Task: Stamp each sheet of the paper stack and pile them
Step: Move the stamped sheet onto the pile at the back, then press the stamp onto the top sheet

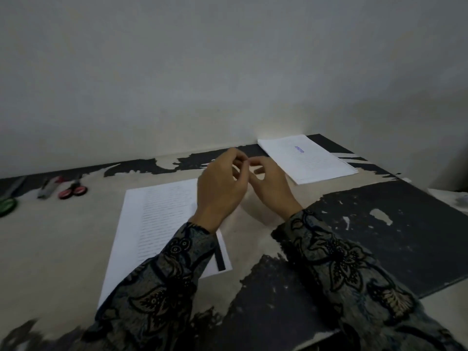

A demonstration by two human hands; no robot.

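A sheet of lined, printed paper (157, 219) lies on the table in front of me, partly under my left forearm. A second pile of paper (311, 160) sits at the back right against the wall, and its top sheet bears a purple stamp mark (299, 149). My left hand (220, 191) and my right hand (272, 191) hover above the table between the two, fingers loosely curled, fingertips almost meeting. I see nothing held in either hand. No stamp is plainly recognisable.
At the far left of the table lie red-handled scissors (73, 191), a grey marker-like object (46, 190) and a green object (6, 206). The table top (367, 236) is worn black and beige, with its right edge close by. A wall stands directly behind.
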